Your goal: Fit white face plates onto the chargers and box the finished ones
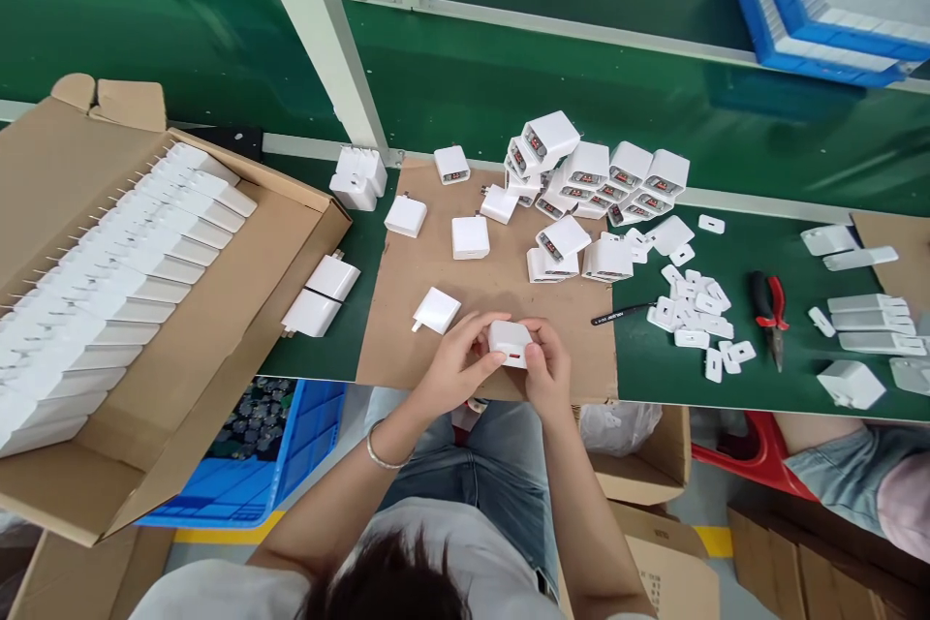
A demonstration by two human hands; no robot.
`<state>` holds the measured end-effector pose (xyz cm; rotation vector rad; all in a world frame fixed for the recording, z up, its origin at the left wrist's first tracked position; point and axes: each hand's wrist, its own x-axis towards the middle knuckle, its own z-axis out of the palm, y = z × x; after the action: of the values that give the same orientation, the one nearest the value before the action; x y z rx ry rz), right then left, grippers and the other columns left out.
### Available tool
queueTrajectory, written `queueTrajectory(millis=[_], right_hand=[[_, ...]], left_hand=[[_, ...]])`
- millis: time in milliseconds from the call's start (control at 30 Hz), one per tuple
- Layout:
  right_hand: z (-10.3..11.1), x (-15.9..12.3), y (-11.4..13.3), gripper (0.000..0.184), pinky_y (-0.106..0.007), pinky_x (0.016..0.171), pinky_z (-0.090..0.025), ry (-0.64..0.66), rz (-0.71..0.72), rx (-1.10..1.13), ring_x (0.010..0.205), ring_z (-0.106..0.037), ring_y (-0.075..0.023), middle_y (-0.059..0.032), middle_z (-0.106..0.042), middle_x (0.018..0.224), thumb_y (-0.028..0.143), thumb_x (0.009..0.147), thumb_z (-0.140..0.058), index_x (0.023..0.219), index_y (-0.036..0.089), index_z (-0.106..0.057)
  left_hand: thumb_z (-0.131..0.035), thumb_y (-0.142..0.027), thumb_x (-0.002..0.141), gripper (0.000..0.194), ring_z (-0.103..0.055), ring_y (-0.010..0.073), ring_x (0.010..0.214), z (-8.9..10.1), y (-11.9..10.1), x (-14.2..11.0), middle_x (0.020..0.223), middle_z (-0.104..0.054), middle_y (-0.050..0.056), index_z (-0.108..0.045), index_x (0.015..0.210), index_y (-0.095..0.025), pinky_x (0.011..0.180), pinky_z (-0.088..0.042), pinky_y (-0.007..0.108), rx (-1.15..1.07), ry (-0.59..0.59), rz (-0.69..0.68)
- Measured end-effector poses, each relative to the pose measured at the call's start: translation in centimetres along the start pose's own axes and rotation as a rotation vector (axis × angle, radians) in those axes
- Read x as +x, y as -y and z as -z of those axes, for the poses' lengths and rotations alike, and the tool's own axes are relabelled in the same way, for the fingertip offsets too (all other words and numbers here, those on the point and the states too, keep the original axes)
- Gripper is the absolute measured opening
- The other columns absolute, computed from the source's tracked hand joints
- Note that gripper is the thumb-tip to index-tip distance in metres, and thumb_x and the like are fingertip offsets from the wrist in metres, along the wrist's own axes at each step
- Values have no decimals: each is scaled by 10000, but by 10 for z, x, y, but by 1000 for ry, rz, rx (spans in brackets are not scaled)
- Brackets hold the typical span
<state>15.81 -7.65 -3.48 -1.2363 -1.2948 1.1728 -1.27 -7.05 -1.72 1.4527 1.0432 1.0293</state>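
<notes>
Both my hands grip one white charger (pixel 509 341) over the front edge of a cardboard sheet (pixel 407 281). My left hand (pixel 461 358) is closed on its left side, and my right hand (pixel 546 366) is closed on its right side. A small port with reddish colour shows on the charger's near face. Just left of my hands lies another white charger (pixel 437 310) with its prong out. Several more chargers rest farther back on the sheet. A pile of white charger housings (pixel 585 170) with open ends stands at the back right. Black tweezers (pixel 621 314) lie right of my hands.
Small white end caps (pixel 694 308) are scattered on the green bench (pixel 654 383), beside red-handled pliers (pixel 768 318). An open carton (pixel 291 242) with rows of chargers sits at left, above a blue crate (pixel 305 436). Another person's leg (pixel 821 446) is at right.
</notes>
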Motion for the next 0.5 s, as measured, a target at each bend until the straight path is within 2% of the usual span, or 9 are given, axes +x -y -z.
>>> queueTrajectory(millis=[100,233,333,500], right_hand=[[-1,4,0,384,-288,602,-441,-25,-24,49,676,-570,-173,-7,-640,782,596,958,-565,1007,222,-638],[2,5,-1,458,-285,592,-434,79,-2,78,664,-547,-169,-6,-639,802,647,903,-622,1098,233,-612],[3,1,-2,413,-288,614,-455,138,0,59,683,-564,-171,-5,-650,826,569,901,-672,1140,246,-581],[1,-5,-4,433,-302,671,-491,109,98,43,789,-616,-189,-40,-685,954,501,891,-716,1206,252,-554]], left_hand=[[-567,-474,1005,398,-592,200,934,0,1,0,1108,-640,80,-605,1316,-228,812,-491,313,-27,31,51],[-554,-436,1019,365,-616,206,1004,0,6,-1,1172,-644,86,-599,1319,-232,886,-503,325,-117,-5,66],[-577,-455,1004,383,-606,206,999,2,9,-3,1172,-634,87,-599,1314,-232,867,-506,320,-161,-13,14],[-563,-496,1001,426,-586,218,1011,4,6,-4,1154,-607,91,-591,1338,-238,878,-501,335,-158,24,-43]])
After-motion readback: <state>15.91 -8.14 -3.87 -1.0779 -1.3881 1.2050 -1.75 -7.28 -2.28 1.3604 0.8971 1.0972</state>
